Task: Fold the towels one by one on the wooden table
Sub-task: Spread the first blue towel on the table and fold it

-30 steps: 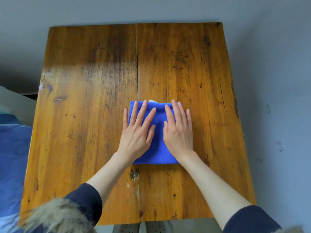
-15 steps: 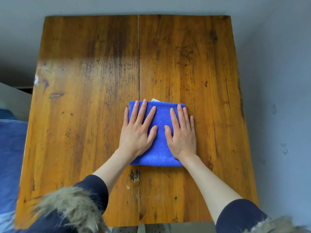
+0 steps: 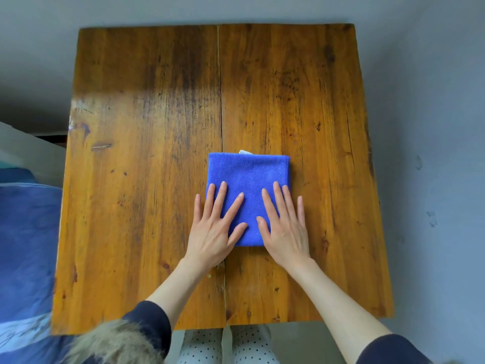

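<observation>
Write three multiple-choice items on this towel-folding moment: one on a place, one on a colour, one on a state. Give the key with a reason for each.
1. Where does the towel lie on the wooden table?
A. At the far left corner
B. Near the middle, across the seam between the two boards
C. Hanging over the near edge

2. What colour is the towel?
A. Blue
B. White
C. Green

3. How do the left hand and right hand meet the towel?
A. Both pinch a lifted corner
B. Only one touches it
C. Both lie flat on it with straight fingers

Key:
1 B, the folded square straddles the central seam, mostly on the right board.
2 A, the cloth is plain blue, with a small pale tag at its far edge.
3 C, both palms face down on the towel's near part, fingers spread and straight.
</observation>
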Motion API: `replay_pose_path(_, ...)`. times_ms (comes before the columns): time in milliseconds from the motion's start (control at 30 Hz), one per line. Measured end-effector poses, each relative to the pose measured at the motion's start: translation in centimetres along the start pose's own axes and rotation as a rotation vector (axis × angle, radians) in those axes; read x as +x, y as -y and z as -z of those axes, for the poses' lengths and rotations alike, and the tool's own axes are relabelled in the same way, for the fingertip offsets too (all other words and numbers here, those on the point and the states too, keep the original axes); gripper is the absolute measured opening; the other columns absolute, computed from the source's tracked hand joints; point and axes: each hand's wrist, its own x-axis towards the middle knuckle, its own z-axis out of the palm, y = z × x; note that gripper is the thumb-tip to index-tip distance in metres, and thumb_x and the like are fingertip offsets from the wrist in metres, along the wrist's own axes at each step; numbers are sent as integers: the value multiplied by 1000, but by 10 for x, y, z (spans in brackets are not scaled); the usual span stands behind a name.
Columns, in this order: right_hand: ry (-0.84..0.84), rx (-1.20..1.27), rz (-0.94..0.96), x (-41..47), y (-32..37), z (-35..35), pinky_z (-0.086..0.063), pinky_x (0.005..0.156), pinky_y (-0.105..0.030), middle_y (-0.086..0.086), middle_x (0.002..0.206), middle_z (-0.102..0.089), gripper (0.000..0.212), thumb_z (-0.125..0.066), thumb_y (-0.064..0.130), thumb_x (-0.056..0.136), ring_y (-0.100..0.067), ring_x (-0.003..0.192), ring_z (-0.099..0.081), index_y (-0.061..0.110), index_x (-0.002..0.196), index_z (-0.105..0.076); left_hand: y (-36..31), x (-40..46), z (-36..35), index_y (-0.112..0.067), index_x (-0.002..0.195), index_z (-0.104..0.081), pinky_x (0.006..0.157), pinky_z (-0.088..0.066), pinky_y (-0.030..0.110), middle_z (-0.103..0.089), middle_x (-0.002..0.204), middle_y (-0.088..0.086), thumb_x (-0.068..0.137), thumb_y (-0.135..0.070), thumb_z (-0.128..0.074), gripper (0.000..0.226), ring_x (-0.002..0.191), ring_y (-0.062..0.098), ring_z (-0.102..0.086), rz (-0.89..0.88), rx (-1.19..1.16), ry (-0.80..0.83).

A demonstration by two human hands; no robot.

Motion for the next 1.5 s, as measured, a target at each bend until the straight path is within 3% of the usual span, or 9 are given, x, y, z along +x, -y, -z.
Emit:
replay_pose_path(233, 78, 51, -1, 4, -6, 2, 1, 117, -47, 0, 157, -5, 56, -36, 39, 96, -16, 145, 0, 21, 148, -21, -3, 3, 9, -26, 144, -33, 112, -9, 57, -17, 156, 8, 93, -46, -40, 56, 144, 29, -6, 33, -104, 81)
replay_pose_path(367, -48, 173, -138, 6, -6, 20, -23, 114, -44, -8, 150, -33, 45, -48, 26, 95, -24, 140, -28, 11, 137, -43, -4, 2, 25, -14, 140, -40, 112, -19, 48, -30, 151, 9, 92, -16, -53, 50, 143, 27, -19, 165, -383, -106)
replay_pose_path(467, -45, 300, -336, 15, -7, 32, -42, 100, -42, -6, 135, -46, 45, -49, 29, 94, -22, 121, -46, 12, 135, -43, 0, 9, 37, -12, 140, -37, 104, -30, 35, -46, 135, 11, 92, -13, -52, 50, 127, 26, -36, 508, -594, -201)
replay_pose_path(733, 225, 735, -863, 53, -11, 39, -50, 91, -46, -6, 115, -61, 35, -61, 32, 88, -25, 103, -59, 10, 115, -55, 10, 27, 54, -23, 137, -39, 94, -47, 44, -57, 108, 5, 89, -11, -58, 54, 100, 22, -57, 748, -1033, 65)
replay_pose_path(900, 272, 825, -882, 58, -12, 39, -53, 87, -45, -8, 103, -67, 21, -63, 22, 87, -24, 92, -64, 4, 96, -65, 14, 29, 51, -25, 134, -41, 88, -49, 43, -60, 98, 10, 87, -6, -59, 53, 98, 26, -60, 773, -1068, 173)
replay_pose_path(1100, 290, 870, -792, 53, -12, 45, -55, 74, -35, -3, 99, -63, 20, -63, 19, 87, -17, 85, -62, 5, 101, -60, 20, 16, 49, -30, 128, -42, 56, -46, 16, -57, 78, 0, 87, -2, -58, 52, 76, 8, -61, 768, -1200, 202)
replay_pose_path(1200, 259, 961, -692, 45, -6, 52, -47, 61, -21, -1, 102, -60, 22, -60, 17, 89, -10, 84, -59, 9, 109, -55, 21, 4, 53, -31, 128, -42, 57, -49, 22, -56, 86, 2, 87, -3, -59, 52, 83, 11, -63, 789, -1275, 225)
replay_pose_path(1367, 375, 1080, -580, 31, 13, 72, -51, 73, -26, -1, 107, -64, 20, -57, 11, 89, -13, 94, -63, 12, 109, -60, 30, -36, 69, -33, 124, -46, 57, -52, 26, -53, 96, 7, 86, 1, -59, 53, 88, 17, -64, 853, -1417, 140)
replay_pose_path(1500, 528, 1110, -512, 32, 49, 88, -48, 66, -26, 2, 100, -63, 15, -59, 6, 88, -10, 84, -61, 17, 99, -61, 47, -83, 89, -38, 120, -49, 59, -52, 28, -54, 99, 7, 85, -2, -63, 52, 92, 16, -63, 892, -1498, 63)
